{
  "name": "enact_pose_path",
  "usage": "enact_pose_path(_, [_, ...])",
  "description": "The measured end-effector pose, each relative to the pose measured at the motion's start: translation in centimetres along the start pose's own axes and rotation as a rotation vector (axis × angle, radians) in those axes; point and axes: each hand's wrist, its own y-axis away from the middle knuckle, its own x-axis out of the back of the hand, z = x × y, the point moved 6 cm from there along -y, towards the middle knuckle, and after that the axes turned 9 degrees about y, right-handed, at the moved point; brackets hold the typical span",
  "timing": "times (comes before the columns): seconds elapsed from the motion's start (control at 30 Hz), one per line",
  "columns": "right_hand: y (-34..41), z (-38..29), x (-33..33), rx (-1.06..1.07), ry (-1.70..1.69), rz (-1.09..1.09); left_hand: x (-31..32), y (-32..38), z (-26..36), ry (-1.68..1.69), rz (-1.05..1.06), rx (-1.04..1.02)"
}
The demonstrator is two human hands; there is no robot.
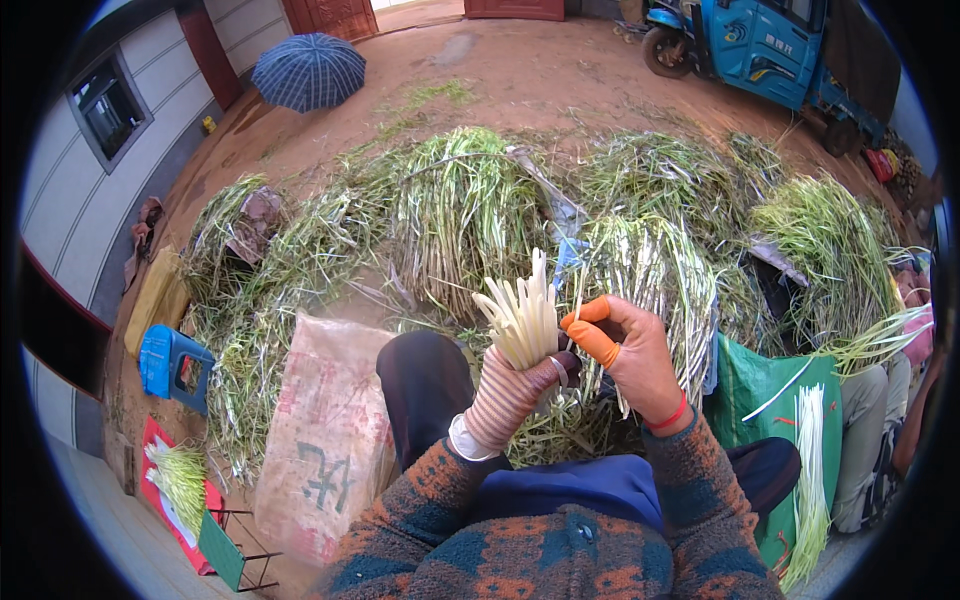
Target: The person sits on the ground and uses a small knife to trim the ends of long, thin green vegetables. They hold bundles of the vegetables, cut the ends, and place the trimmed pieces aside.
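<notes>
My left hand, in a striped glove over a white cuff, is closed around a bundle of pale leafy-vegetable stalks whose cut-looking ends point away from me. Right beside it is my right hand, with orange finger covers on the thumb and index finger and a red band at the wrist. Those two covered fingertips pinch one thin stalk at the bundle's edge. Beyond both hands, a heap of long stalks with whitish lower parts hangs over a blue support, and a greener heap lies farther off.
Left of my knee lies a pale woven sack bearing writing. A blue plastic stool and trimmed greens on red sheeting are farther left. At right, white stalks rest on a green sheet beside another person's leg. Behind stand an umbrella and a three-wheeler.
</notes>
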Motion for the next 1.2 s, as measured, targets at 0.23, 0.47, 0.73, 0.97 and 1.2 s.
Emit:
enact_pose_path(0.23, [-0.2,-0.1,0.3,0.003,0.067,-0.09,-0.2,0.2,0.0,0.081,-0.056,0.042])
enact_pose_path(0.47, [-0.1,-2.1,0.7,0.272,0.551,-0.018,-0.2,-0.1,-0.8,0.059,-0.081,0.054])
enact_pose_path(0.73, [0.2,-3.0,0.6,0.422,0.734,0.13,0.3,-0.1,-0.8,0.062,-0.02,0.054])
enact_pose_path(0.97, [-0.4,-3.5,3.8,0.467,0.966,0.401,0.4,0.0,-1.0,0.119,-0.03,0.07])
enact_pose_path(1.2, [-2.4,-3.2,11.2,0.361,1.137,0.562,0.9,0.1,-0.9,0.141,-0.048,0.082])
